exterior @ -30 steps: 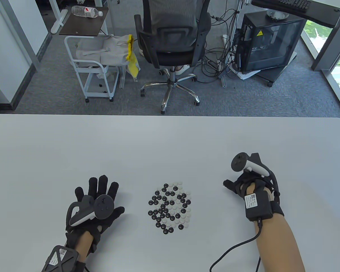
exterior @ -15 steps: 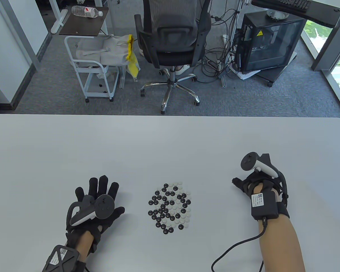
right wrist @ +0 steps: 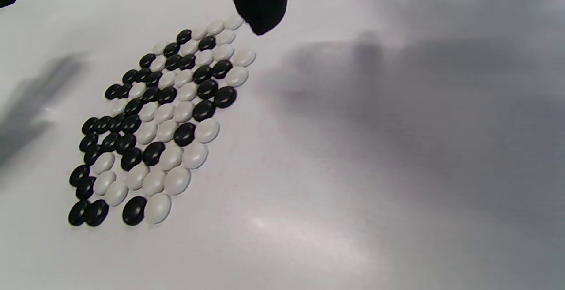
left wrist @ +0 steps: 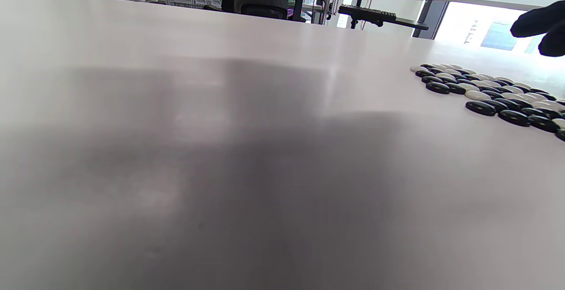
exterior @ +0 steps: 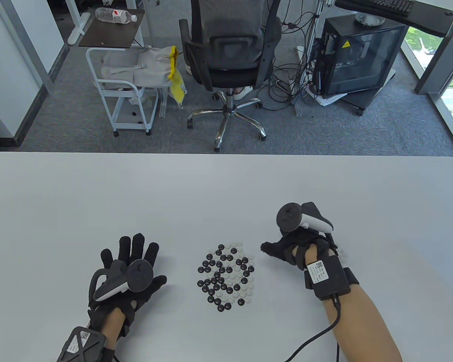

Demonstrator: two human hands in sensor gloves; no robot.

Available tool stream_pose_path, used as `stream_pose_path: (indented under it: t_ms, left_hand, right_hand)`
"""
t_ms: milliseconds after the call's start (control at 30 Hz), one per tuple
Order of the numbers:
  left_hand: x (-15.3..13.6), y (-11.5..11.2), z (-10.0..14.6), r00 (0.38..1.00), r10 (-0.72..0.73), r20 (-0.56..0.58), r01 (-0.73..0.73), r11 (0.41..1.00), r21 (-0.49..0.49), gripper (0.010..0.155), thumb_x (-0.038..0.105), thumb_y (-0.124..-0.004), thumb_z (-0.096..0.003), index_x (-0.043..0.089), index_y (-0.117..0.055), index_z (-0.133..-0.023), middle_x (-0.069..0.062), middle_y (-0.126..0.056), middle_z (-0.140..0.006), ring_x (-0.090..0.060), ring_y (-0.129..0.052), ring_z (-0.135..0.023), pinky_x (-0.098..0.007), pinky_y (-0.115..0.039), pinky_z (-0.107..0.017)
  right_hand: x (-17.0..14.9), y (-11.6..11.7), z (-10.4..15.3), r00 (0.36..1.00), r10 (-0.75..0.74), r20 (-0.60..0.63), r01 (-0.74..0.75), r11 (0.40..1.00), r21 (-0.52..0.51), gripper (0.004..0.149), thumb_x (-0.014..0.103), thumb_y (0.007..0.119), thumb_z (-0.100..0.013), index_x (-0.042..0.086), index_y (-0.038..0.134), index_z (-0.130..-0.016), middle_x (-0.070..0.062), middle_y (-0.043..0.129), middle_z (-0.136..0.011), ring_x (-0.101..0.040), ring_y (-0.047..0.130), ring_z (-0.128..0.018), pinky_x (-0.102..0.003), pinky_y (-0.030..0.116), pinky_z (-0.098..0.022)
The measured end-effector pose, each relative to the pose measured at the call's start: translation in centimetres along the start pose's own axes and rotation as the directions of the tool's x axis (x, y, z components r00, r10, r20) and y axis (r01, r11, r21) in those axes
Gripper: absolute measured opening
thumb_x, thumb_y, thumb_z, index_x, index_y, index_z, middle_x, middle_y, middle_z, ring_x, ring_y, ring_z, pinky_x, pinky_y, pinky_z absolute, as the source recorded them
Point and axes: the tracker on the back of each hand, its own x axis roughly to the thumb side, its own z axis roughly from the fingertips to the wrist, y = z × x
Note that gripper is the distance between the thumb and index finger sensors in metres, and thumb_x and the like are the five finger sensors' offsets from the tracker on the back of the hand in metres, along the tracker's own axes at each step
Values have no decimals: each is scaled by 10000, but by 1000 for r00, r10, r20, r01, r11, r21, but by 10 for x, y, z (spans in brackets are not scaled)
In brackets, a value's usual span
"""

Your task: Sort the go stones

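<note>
We are holding our right hand (exterior: pixel 292 247) just beside the right edge of the stone cluster (exterior: pixel 226 277), fingers loosely curled and gripping nothing, one gloved fingertip (right wrist: pixel 260 3) hanging above the cluster's far corner in the right wrist view. From this hand the stones are lying to the left and slightly toward us, flat on the white table (exterior: pixel 226 188), black and white mixed in one tight patch whose longer run is going from far to near. The nearest pieces are the white stones (right wrist: pixel 238 67) and a black stone (right wrist: pixel 224 96) along that right border, so we are judging the first pick to fall there. Our left hand (exterior: pixel 130 269) is resting flat with fingers spread, holding nothing, well apart from the cluster's left side, so the right hand is the nearer one. No sorted pile is showing yet.
</note>
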Motion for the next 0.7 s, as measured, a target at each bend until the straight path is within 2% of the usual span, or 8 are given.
stream_pose_path:
  t_ms: [167,400,533,700]
  left_hand:
    - [-1,2,2,1000,11,6,-11,1000,11,863,617,-502,-559,205,-43,-1163,-210,215,-1110,-501,199,-958,-807,50,-512]
    - [-1,1,2,1000,14,13,-14,1000,10,866,618,-501,-558,203,-41,-1163,-213,216,-1109,-503,199,-957,-808,49,-511]
    - [-1,2,2,1000,13,12,-13,1000,13,864,618,-502,-559,203,-44,-1163,-212,215,-1110,-503,199,-957,-807,49,-511]
    - [-2,2,2,1000,17,7,-17,1000,11,864,616,-502,-559,203,-43,-1163,-211,216,-1109,-500,200,-957,-807,51,-511]
  right_hand:
    - [20,10,-20,999,15,51,-17,999,32,678,511,520,-578,105,671,-1100,-373,78,-1131,-651,-41,-923,-896,113,-561]
    - [13,20,-35,999,-23,46,21,998,57,678,510,518,-578,112,649,-1111,-374,58,-1123,-648,-48,-918,-898,112,-563]
    - [0,15,-34,999,-36,-11,36,999,29,667,510,516,-579,125,669,-1101,-369,80,-1130,-648,-37,-924,-897,116,-567]
    - [-35,-1,-16,986,-27,-167,25,1000,-16,672,510,524,-575,104,764,-1053,-366,130,-1142,-645,-11,-936,-897,114,-567]
